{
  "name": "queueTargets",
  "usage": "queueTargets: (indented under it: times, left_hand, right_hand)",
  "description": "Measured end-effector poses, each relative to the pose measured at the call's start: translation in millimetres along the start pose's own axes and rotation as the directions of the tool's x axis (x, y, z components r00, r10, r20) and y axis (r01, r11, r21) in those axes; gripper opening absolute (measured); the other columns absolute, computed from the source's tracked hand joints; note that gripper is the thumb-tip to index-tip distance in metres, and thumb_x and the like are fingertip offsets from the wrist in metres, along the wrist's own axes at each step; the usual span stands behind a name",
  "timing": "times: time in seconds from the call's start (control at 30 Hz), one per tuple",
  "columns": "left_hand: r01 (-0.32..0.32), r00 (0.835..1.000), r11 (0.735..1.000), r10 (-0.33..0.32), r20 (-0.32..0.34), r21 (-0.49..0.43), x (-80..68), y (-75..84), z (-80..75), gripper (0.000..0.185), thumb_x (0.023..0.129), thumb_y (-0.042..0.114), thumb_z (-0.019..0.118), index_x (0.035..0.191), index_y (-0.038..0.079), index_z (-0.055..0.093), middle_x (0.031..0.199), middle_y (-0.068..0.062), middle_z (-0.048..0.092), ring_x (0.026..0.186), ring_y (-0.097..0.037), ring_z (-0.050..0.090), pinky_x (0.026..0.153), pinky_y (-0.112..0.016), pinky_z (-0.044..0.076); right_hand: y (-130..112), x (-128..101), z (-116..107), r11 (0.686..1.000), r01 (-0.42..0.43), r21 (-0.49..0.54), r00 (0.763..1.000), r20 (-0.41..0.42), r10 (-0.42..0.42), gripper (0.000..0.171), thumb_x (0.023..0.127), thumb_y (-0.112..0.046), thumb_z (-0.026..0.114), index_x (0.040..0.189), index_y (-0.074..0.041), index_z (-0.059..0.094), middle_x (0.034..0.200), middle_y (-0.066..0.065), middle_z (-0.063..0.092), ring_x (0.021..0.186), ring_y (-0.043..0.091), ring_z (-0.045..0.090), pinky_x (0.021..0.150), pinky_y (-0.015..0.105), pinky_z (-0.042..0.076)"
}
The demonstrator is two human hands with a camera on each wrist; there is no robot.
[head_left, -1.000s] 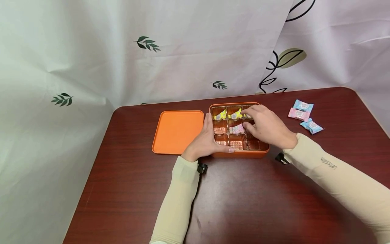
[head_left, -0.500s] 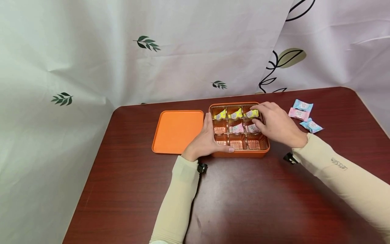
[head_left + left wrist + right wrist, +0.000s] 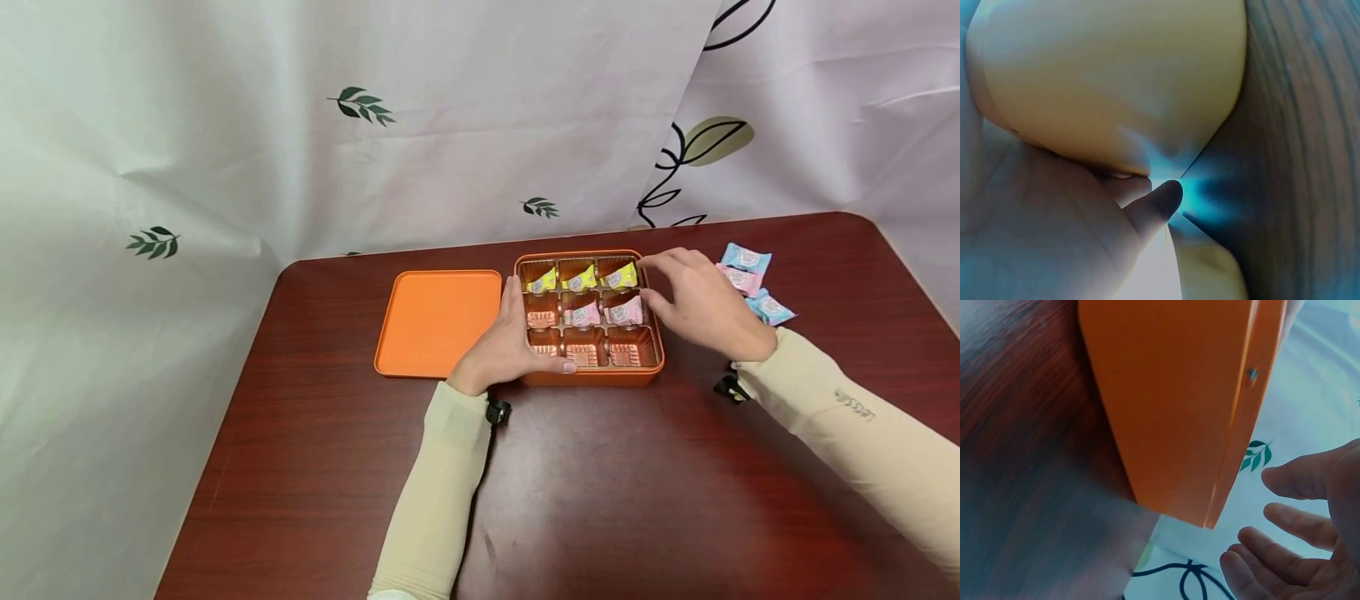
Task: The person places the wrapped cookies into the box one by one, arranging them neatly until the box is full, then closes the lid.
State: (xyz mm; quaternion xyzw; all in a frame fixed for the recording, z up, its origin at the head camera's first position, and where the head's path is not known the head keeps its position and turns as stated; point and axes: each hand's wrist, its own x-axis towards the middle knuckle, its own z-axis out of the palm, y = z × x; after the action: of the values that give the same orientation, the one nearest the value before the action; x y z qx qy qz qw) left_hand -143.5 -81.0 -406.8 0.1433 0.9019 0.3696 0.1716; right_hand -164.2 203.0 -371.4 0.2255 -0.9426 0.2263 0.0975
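On the table stands an orange box (image 3: 592,378) whose brown plastic tray has several compartments. Yellow wrapped candies (image 3: 580,280) lie in its back row. A pink candy (image 3: 582,315) sits in the middle compartment, with another pink candy (image 3: 625,311) to its right. My left hand (image 3: 501,350) rests against the box's left front corner, fingers straight along the side and thumb along the front. In the left wrist view that hand touches the box wall (image 3: 1116,81). My right hand (image 3: 701,304), holding nothing, hovers by the right rim with fingers spread apart.
An orange lid (image 3: 435,323) lies on the table left of the box. To the right are loose candies: a blue candy (image 3: 747,257), a pink candy (image 3: 741,280) and another blue candy (image 3: 772,308), partly behind my right hand. A patterned curtain (image 3: 465,150) hangs behind the table.
My right hand has let go of the pink candy in the middle row's right compartment and drawn off to the right, uncovering it and the yellow candy behind. The left hand has stayed put.
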Motion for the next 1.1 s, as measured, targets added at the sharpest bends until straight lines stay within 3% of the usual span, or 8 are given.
queueTargets:
  times: [0.4, 0.8, 1.0, 1.1]
  left_hand:
    - [0.006, 1.000, 1.000, -0.006, -0.003, -0.018, -0.5, 0.6, 0.2, 0.148, 0.070, 0.059, 0.086, 0.154, 0.022, -0.030, 0.164, -0.001, -0.029, 0.152, -0.016, -0.010, 0.116, -0.042, 0.030]
    - [0.004, 1.000, 1.000, -0.004, 0.002, -0.029, -0.8, -0.8, -0.4, 0.148, 0.070, 0.060, 0.086, 0.155, 0.022, -0.029, 0.164, -0.002, -0.028, 0.152, -0.017, -0.009, 0.118, -0.041, 0.026]
    - [0.009, 1.000, 0.999, -0.009, 0.002, -0.041, -0.6, -0.8, -0.4, 0.148, 0.070, 0.059, 0.086, 0.154, 0.024, -0.030, 0.164, 0.000, -0.029, 0.152, -0.017, -0.009, 0.117, -0.042, 0.028]
    - [0.012, 1.000, 0.999, -0.011, 0.001, -0.037, -0.1, -1.2, -0.3, 0.148, 0.070, 0.059, 0.086, 0.154, 0.024, -0.030, 0.164, 0.000, -0.029, 0.152, -0.018, -0.008, 0.117, -0.043, 0.028]
  right_hand:
    - [20.0, -7.6, -4.7, 0.998, -0.052, -0.034, 0.998, 0.022, 0.053, 0.039, 0.090, -0.007, 0.070, 0.125, 0.007, 0.062, 0.121, 0.030, 0.061, 0.113, 0.047, 0.054, 0.092, 0.062, 0.044]
    - [42.9, -10.1, -7.3, 0.993, -0.098, -0.060, 0.993, 0.057, 0.101, 0.043, 0.088, -0.007, 0.071, 0.126, 0.010, 0.059, 0.121, 0.033, 0.059, 0.113, 0.047, 0.053, 0.093, 0.061, 0.043]
    - [52.3, -11.0, -8.6, 0.993, -0.092, -0.072, 0.994, 0.046, 0.095, 0.043, 0.085, -0.005, 0.073, 0.123, 0.010, 0.061, 0.114, 0.030, 0.062, 0.099, 0.042, 0.055, 0.090, 0.058, 0.043]
    - [56.5, -11.4, -9.1, 0.992, -0.103, -0.075, 0.993, 0.049, 0.107, 0.044, 0.084, -0.005, 0.073, 0.123, 0.009, 0.061, 0.111, 0.030, 0.062, 0.099, 0.044, 0.054, 0.088, 0.059, 0.044]
